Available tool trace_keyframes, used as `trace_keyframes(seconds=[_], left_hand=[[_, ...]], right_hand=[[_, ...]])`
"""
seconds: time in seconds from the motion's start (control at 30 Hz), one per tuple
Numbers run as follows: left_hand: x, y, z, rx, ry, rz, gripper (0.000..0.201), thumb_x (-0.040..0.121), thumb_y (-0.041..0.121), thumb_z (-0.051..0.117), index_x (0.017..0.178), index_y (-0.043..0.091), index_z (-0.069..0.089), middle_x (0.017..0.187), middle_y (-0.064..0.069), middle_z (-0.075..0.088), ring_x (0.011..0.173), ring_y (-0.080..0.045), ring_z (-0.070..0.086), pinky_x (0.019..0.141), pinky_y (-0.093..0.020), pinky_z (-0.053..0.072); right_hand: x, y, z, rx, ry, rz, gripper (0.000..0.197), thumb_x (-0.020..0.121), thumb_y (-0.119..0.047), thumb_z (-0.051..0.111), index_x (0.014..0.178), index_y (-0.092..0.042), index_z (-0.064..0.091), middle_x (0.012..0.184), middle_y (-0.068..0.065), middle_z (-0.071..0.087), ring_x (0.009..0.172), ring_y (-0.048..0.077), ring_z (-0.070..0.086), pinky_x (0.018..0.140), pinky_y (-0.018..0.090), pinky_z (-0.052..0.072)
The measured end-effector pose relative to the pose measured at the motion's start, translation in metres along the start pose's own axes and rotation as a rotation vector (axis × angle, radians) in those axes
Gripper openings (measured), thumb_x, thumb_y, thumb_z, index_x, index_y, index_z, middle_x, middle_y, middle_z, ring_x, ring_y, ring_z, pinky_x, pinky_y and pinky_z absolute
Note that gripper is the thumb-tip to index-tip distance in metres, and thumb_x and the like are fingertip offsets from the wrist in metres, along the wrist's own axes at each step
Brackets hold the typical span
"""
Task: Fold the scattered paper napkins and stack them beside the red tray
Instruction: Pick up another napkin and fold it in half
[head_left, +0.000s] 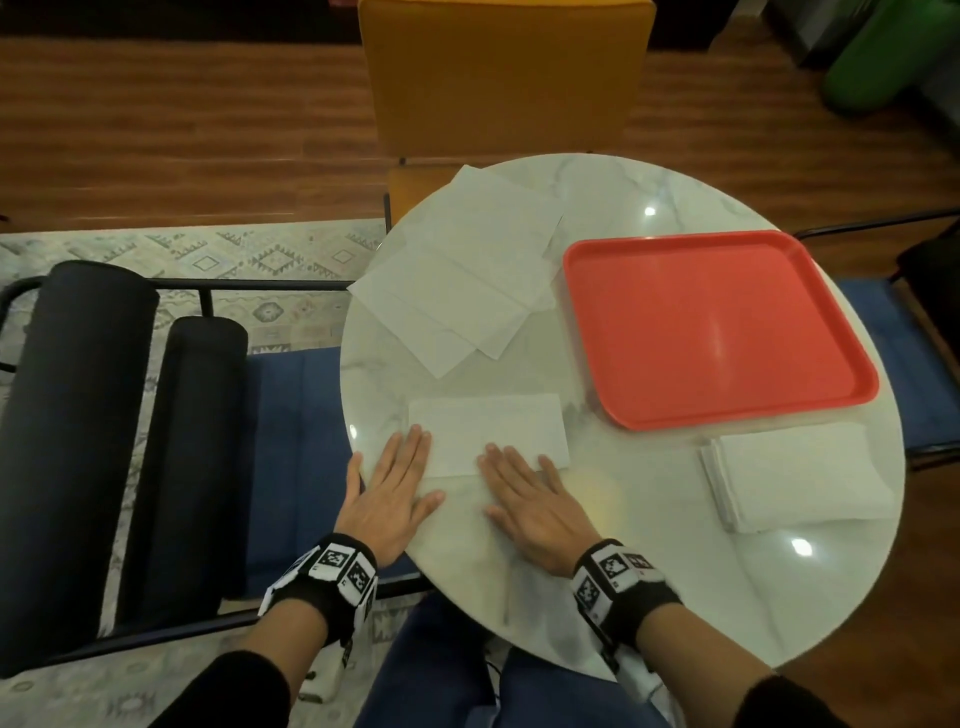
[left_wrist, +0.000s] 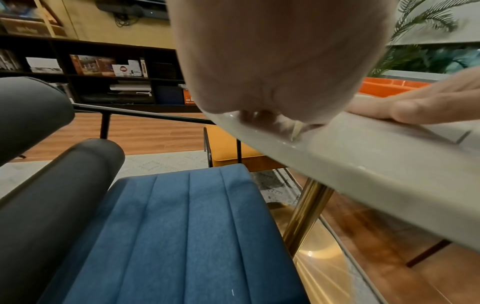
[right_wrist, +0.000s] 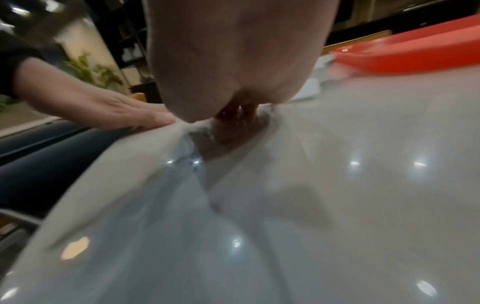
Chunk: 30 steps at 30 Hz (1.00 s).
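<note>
Both hands flat, fingers straight and slightly spread, palms down: left hand (head_left: 383, 496) has its fingertips on the near-left corner of the folded napkin (head_left: 491, 434), heel hanging off the table edge; right hand (head_left: 530, 506) presses the napkin's near edge right of centre, thumb pointing left toward the other hand. Neither grips or pinches anything, just pressing. Wrist views show only the palm heels close up against the tabletop, the right one blurred. Napkin is a white rectangle, long side left-right, lying flat on the round marble table (head_left: 623, 587) at its near-left part. Far of it, a loose overlapping pile of unfolded napkins (head_left: 457, 280) runs to the table's far-left edge, touching or just beside the red tray (head_left: 711, 325). Tray sits right of centre. Stack of folded napkins (head_left: 795, 480) just near of the tray's near-right corner, edges fairly square. Around the table: blue chair (left_wrist: 182, 236) on the left, yellow chair (head_left: 501, 78) far side, patterned rug (head_left: 218, 260), wood floor
</note>
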<state>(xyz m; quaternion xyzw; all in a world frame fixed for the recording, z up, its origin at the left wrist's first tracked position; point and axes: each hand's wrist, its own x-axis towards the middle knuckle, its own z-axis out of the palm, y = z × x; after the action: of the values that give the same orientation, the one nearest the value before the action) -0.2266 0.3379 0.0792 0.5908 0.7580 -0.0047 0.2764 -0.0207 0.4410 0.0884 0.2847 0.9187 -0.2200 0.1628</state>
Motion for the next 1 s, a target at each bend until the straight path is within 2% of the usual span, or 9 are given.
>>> trace_keyframes(seconds=[0.2, 0.3, 0.4, 0.5, 0.6, 0.73, 0.83, 0.9, 1.0], left_hand=[[0.002, -0.002, 0.001, -0.043, -0.011, 0.013, 0.086, 0.072, 0.075, -0.016, 0.143, 0.029, -0.025, 0.148, 0.016, -0.032, 0.138, -0.003, -0.024, 0.113, -0.052, -0.011], [0.002, 0.0, 0.002, -0.024, -0.001, 0.006, 0.085, 0.074, 0.075, -0.012, 0.145, 0.03, -0.022, 0.149, 0.016, -0.03, 0.141, -0.006, -0.02, 0.113, -0.052, -0.009], [0.002, 0.009, -0.005, -0.003, 0.076, -0.04, 0.084, 0.08, 0.067, 0.006, 0.151, 0.024, -0.002, 0.158, 0.009, -0.008, 0.146, -0.012, -0.001, 0.112, -0.057, 0.0], [0.006, 0.027, -0.013, 0.048, 0.169, -0.022, 0.079, 0.082, 0.049, 0.054, 0.147, 0.019, 0.02, 0.155, -0.006, 0.025, 0.144, -0.023, 0.02, 0.107, -0.066, 0.012], [0.011, 0.05, -0.018, 0.14, 0.164, 0.071, 0.094, 0.065, 0.045, 0.074, 0.143, 0.022, 0.027, 0.141, -0.006, 0.048, 0.132, -0.026, 0.044, 0.096, -0.068, 0.031], [0.017, 0.094, -0.039, 0.043, 0.159, 0.116, 0.045, 0.089, 0.028, 0.053, 0.133, 0.03, 0.042, 0.118, 0.005, 0.063, 0.11, -0.018, 0.06, 0.103, -0.044, 0.03], [0.016, 0.128, -0.063, -0.294, 0.086, 0.179, 0.02, 0.095, 0.026, 0.047, 0.107, 0.031, 0.061, 0.093, 0.006, 0.069, 0.089, -0.018, 0.063, 0.079, -0.034, 0.048], [0.016, 0.153, -0.077, -0.477, 0.026, 0.234, 0.014, 0.093, 0.029, 0.052, 0.096, 0.034, 0.064, 0.087, 0.009, 0.069, 0.083, -0.01, 0.063, 0.074, -0.031, 0.049], [0.022, 0.192, -0.087, -0.581, -0.016, 0.323, 0.012, 0.091, 0.029, 0.056, 0.096, 0.035, 0.066, 0.091, 0.013, 0.069, 0.086, -0.002, 0.062, 0.077, -0.025, 0.048]], right_hand=[[-0.034, 0.054, 0.0, 0.034, 0.039, 0.206, 0.07, 0.086, -0.062, -0.007, 0.149, -0.032, -0.007, 0.149, -0.019, -0.018, 0.138, -0.001, -0.017, 0.114, 0.039, -0.012], [-0.033, 0.057, -0.004, -0.04, 0.208, 0.234, 0.057, 0.093, -0.042, 0.018, 0.142, -0.022, 0.041, 0.151, -0.008, 0.032, 0.139, 0.004, 0.031, 0.111, 0.039, 0.003], [-0.021, 0.052, -0.005, -0.117, 0.457, 0.198, 0.027, 0.086, -0.027, 0.044, 0.094, -0.019, 0.069, 0.106, 0.0, 0.07, 0.096, 0.019, 0.068, 0.092, 0.039, 0.029], [-0.009, 0.047, -0.011, -0.088, 0.539, 0.173, 0.002, 0.076, -0.016, 0.06, 0.074, -0.017, 0.061, 0.084, 0.0, 0.063, 0.074, 0.024, 0.063, 0.082, 0.036, 0.031], [-0.015, 0.042, -0.025, 0.061, 0.475, 0.164, 0.006, 0.076, -0.02, 0.058, 0.074, -0.016, 0.063, 0.087, -0.001, 0.062, 0.081, 0.022, 0.061, 0.088, 0.039, 0.034], [-0.043, 0.043, -0.062, 0.539, 0.465, 0.185, 0.018, 0.076, -0.038, 0.046, 0.079, -0.024, 0.057, 0.09, -0.009, 0.062, 0.095, 0.017, 0.057, 0.094, 0.038, 0.037], [-0.079, 0.057, -0.093, 0.854, 0.393, 0.246, 0.014, 0.082, -0.04, 0.058, 0.094, -0.035, 0.056, 0.101, -0.015, 0.063, 0.106, 0.009, 0.052, 0.093, 0.03, 0.041], [-0.104, 0.074, -0.107, 0.964, 0.381, 0.243, 0.021, 0.085, -0.023, 0.064, 0.102, -0.033, 0.059, 0.105, -0.014, 0.065, 0.103, -0.004, 0.055, 0.085, 0.02, 0.043], [-0.139, 0.111, -0.121, 1.011, 0.485, 0.322, 0.015, 0.087, -0.009, 0.06, 0.095, -0.016, 0.069, 0.095, 0.003, 0.073, 0.091, 0.02, 0.068, 0.079, 0.033, 0.052]])
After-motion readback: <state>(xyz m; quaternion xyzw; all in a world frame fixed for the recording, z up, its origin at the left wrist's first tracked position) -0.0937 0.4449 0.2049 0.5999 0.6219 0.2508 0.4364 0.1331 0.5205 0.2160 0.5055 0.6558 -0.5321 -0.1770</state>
